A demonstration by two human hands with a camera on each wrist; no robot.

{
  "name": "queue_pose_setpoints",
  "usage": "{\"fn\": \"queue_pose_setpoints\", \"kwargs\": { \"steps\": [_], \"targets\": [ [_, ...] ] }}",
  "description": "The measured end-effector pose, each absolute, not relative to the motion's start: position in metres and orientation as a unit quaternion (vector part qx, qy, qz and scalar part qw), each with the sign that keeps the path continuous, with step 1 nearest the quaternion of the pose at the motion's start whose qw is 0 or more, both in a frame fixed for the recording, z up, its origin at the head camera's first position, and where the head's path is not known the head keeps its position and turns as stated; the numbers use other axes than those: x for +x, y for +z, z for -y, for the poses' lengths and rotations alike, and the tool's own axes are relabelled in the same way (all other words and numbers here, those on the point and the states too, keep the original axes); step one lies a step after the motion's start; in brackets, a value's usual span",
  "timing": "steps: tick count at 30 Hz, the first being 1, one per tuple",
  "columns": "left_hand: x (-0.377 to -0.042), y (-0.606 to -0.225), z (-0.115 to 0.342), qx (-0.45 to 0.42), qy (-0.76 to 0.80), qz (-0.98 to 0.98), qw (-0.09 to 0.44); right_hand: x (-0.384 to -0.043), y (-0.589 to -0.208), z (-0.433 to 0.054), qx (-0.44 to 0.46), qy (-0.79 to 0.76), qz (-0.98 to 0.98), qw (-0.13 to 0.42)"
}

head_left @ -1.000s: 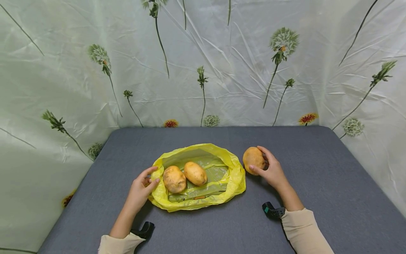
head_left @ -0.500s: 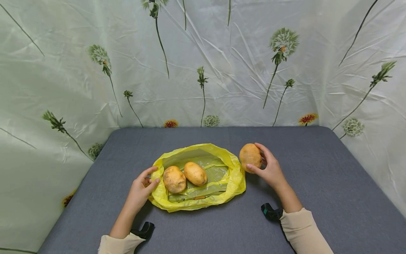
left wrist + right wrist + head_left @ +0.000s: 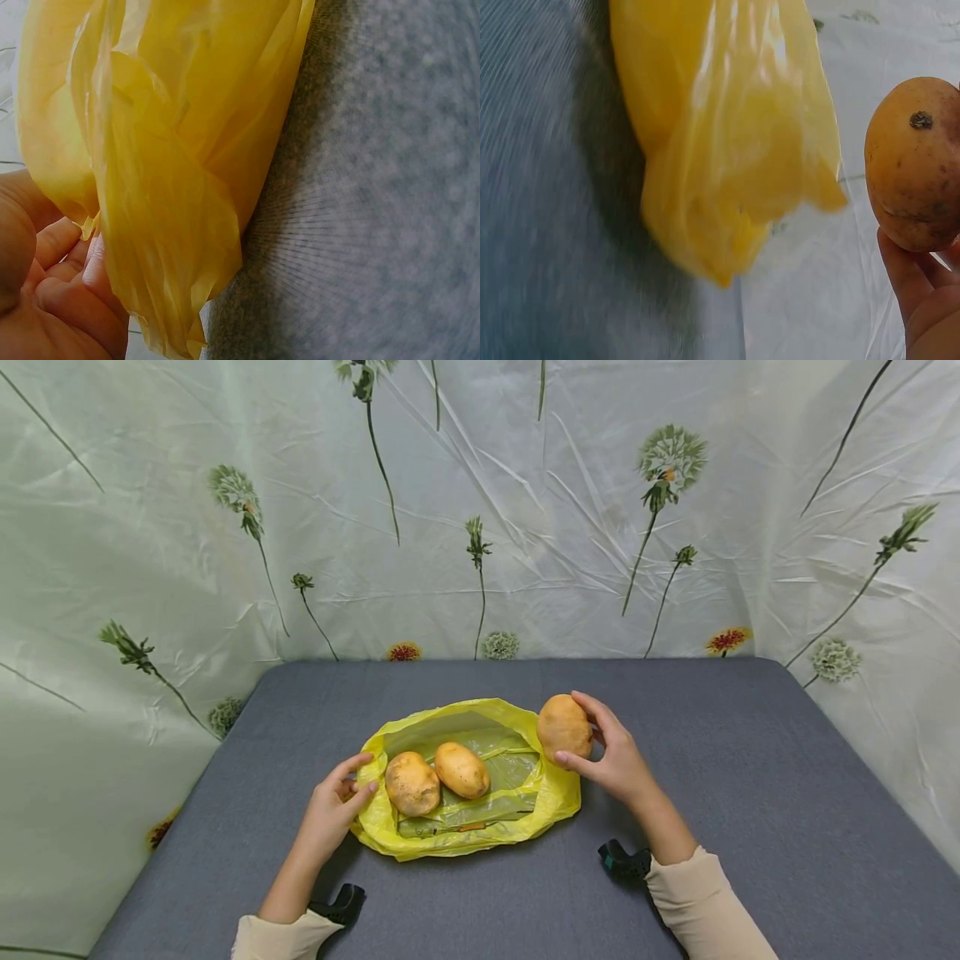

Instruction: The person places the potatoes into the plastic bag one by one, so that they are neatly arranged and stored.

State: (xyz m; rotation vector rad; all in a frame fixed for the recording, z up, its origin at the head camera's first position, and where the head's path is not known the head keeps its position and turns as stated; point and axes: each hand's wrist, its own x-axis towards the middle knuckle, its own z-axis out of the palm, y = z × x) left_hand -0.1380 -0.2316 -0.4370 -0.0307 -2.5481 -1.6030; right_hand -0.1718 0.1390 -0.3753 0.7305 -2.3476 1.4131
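Observation:
A yellow plastic bag (image 3: 558,793) stands on the table with its mouth spread wide. Inside it, toward the left, lie two potatoes: a rounder one (image 3: 412,784) and an oval one (image 3: 462,770) touching it. My left hand (image 3: 330,810) pinches the bag's left rim between thumb and fingers; the left wrist view shows the yellow film (image 3: 165,195) at the fingertips. A third potato (image 3: 565,727) is gripped by my right hand (image 3: 618,764), raised over the bag's right rim. In the right wrist view this potato (image 3: 915,165) has a dark spot.
The grey cloth-covered table (image 3: 480,910) extends around the bag on all sides. Behind it hangs a pale curtain (image 3: 555,527) printed with dandelions. Black wrist straps (image 3: 626,862) sit at both cuffs.
My right hand has carried the third potato left and slightly upward, from beside the bag to over its right rim. The left hand and the bag have stayed put.

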Motion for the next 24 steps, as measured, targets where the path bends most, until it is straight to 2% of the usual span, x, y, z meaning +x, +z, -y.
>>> {"fn": "queue_pose_setpoints", "kwargs": {
  "steps": [10,17,24],
  "targets": [
    [-0.131,-0.414,0.222,-0.004,-0.536,0.842,0.062,-0.181,-0.390,-0.116,0.299,0.496,0.808,0.107],
    [-0.136,-0.430,0.229,0.000,-0.526,0.849,0.055,-0.199,-0.418,-0.104,0.303,0.477,0.822,0.069],
    [-0.137,-0.436,0.232,-0.011,-0.523,0.849,0.070,-0.207,-0.429,-0.095,0.328,0.453,0.825,0.084]
  ]
}}
